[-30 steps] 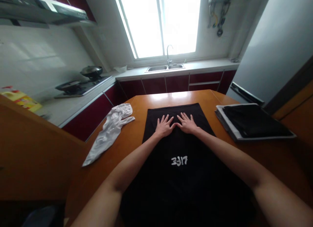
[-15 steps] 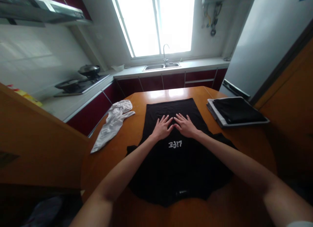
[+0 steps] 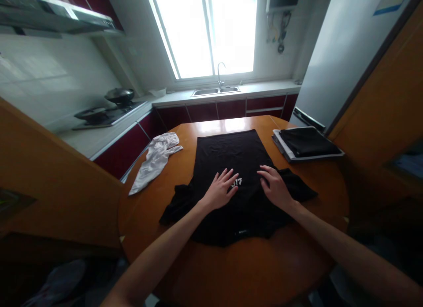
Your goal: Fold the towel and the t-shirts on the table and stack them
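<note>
The black shirt lay spread out on the bench, its hem end straight and fairly smooth, its neck end toward the person. Judging by the cloth, the laying-flat was largely done; what looked left was the sleeves — the left-side one and the right-side one sat loose and rumpled — and no fold showed in the body. A crumpled white garment lay apart to the left, and a stack of folded cloth to the right.

The shirt was directly beneath both hands. The left hand, fingers spread, partly hid the white lettering; the right hand was over the right side, fingers loosely bent. Neither gripped anything — whether they pressed or hovered could not be told.
</note>
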{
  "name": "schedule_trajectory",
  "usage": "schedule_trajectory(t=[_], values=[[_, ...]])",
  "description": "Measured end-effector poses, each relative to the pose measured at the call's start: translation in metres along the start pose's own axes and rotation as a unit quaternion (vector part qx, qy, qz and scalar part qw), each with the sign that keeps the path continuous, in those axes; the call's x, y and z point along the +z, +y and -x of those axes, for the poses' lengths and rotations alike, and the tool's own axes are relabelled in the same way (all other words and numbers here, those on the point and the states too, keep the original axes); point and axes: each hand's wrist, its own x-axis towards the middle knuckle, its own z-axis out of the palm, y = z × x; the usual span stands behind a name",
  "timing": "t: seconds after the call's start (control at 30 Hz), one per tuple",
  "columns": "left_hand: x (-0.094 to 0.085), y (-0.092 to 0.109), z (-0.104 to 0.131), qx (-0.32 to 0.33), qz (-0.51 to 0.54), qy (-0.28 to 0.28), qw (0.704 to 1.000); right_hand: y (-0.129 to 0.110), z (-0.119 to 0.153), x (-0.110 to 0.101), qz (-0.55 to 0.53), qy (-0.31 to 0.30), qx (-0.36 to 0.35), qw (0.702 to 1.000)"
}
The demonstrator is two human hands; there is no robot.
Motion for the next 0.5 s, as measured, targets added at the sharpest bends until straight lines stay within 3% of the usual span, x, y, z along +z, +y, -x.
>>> schedule_trajectory(t=[0.1, 0.23, 0.3, 0.43, 0.5], values=[[0.007, 0.015, 0.015, 0.033, -0.008, -0.025, 0.999, 0.003, 0.043, -0.023, 0.011, -0.026, 0.022, 0.999], [0.018, 0.02, 0.016, 0.04, -0.018, -0.045, 0.998, -0.003, 0.09, -0.044, 0.036, -0.145, -0.036, 0.988], [0.022, 0.018, 0.014, 0.037, -0.025, -0.049, 0.998, -0.009, 0.103, -0.049, 0.061, -0.173, -0.045, 0.982], [0.024, 0.015, 0.014, 0.04, -0.038, -0.042, 0.998, -0.013, 0.108, -0.05, 0.067, -0.164, -0.029, 0.984], [0.023, 0.015, 0.014, 0.04, -0.042, -0.042, 0.997, -0.007, 0.103, -0.05, 0.061, -0.12, 0.006, 0.991]])
